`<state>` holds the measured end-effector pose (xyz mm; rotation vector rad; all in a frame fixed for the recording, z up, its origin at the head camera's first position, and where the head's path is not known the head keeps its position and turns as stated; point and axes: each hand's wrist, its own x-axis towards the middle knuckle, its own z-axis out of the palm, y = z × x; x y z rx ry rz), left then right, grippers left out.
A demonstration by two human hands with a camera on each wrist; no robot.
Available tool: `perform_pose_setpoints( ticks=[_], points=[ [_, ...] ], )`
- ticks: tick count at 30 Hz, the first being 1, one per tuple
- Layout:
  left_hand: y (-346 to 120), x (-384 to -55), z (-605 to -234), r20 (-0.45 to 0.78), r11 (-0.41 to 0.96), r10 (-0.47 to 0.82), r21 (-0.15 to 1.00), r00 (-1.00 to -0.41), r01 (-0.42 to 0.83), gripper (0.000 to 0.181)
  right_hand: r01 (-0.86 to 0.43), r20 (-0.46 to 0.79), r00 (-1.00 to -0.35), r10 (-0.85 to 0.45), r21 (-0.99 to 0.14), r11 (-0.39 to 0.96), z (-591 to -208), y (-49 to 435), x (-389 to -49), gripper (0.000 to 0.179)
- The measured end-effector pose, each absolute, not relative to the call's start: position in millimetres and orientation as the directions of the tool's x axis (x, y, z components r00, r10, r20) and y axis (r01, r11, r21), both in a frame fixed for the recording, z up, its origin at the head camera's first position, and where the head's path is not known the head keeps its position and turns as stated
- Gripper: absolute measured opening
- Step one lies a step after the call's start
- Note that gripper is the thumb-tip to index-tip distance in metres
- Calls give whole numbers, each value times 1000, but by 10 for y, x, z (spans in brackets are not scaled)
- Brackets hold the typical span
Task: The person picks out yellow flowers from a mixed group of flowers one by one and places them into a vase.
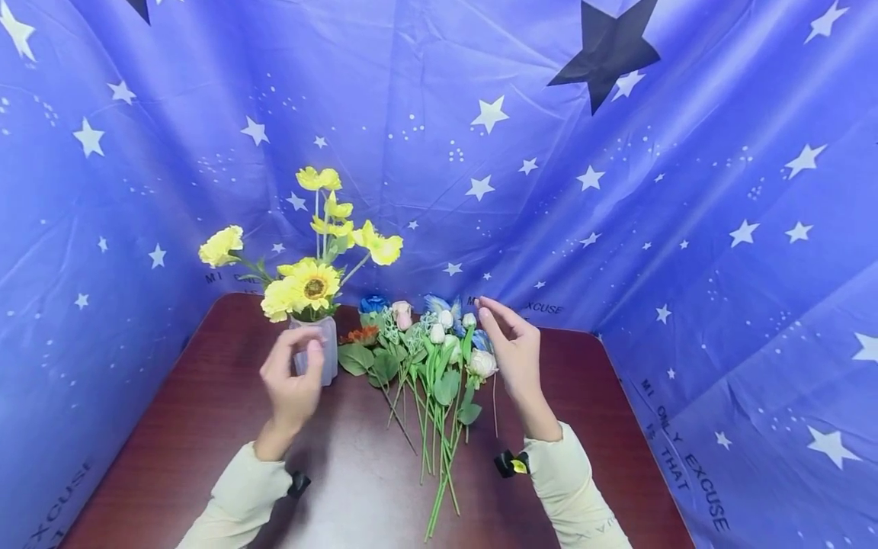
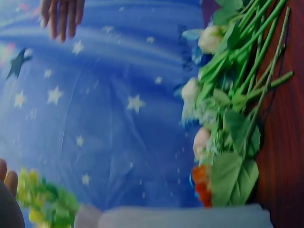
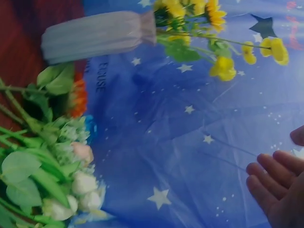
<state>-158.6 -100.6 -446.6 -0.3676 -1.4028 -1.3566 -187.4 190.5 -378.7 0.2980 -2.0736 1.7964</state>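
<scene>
A pale, translucent vase [image 1: 328,352] stands at the left of the table, holding several yellow flowers, among them a sunflower [image 1: 314,287]. My left hand [image 1: 293,379] is in front of the vase in the head view, fingers loosely bent and nothing in them. To the right of the vase lies a bunch of flowers [image 1: 439,366] with green stems toward me: white tulips, a white rose [image 1: 482,364], a pink rose [image 1: 402,314], blue blooms and an orange flower [image 1: 361,335]. Beside the bunch's right side, my right hand [image 1: 514,351] is raised, its fingers extended and holding nothing.
The dark red-brown table [image 1: 576,427] has rounded far corners. Blue cloth [image 1: 411,152] printed with white stars hangs close around its back and sides. Long stems [image 1: 439,488] reach toward the table's near side.
</scene>
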Motion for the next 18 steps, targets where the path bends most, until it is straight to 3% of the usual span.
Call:
perform_pose_setpoints(
  ticks=[5, 8, 12, 18],
  points=[
    [-805, -1678, -4466, 900, 288, -199, 432, -388, 855, 21, -455, 485, -875, 16, -831, 321, -3882, 1935, -1862, 32],
    [-706, -1732, -4480, 892, 296, -90, 449, -443, 843, 25, -493, 533, -845, -35, -753, 437, -3941, 1934, -1869, 36],
    [-615, -1795, -4504, 824, 401, 41, 504, -564, 765, 36, -517, 557, -825, -100, -671, 532, -4029, 1908, -1898, 44],
    [-551, -1893, -4540, 623, 538, 203, 574, -756, 617, 55, -479, 450, -866, -216, -624, 618, -4149, 1857, -1949, 59]
  ],
)
